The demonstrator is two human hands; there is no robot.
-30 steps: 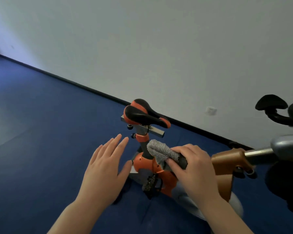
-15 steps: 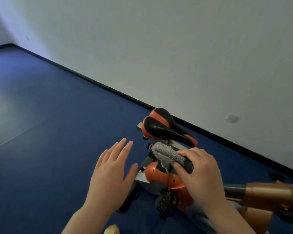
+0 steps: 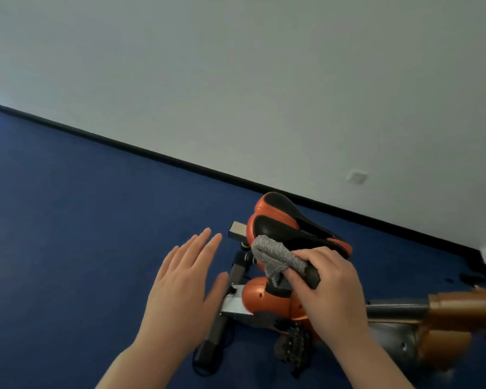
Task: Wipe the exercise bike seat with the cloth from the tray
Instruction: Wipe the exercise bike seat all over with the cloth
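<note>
The black and orange bike seat (image 3: 281,220) stands just right of centre on its post. My right hand (image 3: 328,287) grips a grey fluffy cloth (image 3: 275,256), bunched, with its free end against the near side of the seat. My left hand (image 3: 185,290) hovers flat with fingers spread, left of the seat post, holding nothing. No tray is in view.
The orange bike body (image 3: 267,301) and a black pedal (image 3: 292,349) lie below the seat. A copper-coloured frame tube (image 3: 455,307) runs off to the right. Blue floor (image 3: 82,234) spreads left; a white wall (image 3: 264,80) with a socket (image 3: 356,176) stands behind.
The view has swung left and closer to the seat. My right hand has carried the cloth up from below the seat onto its near side. The left hand stays spread.
</note>
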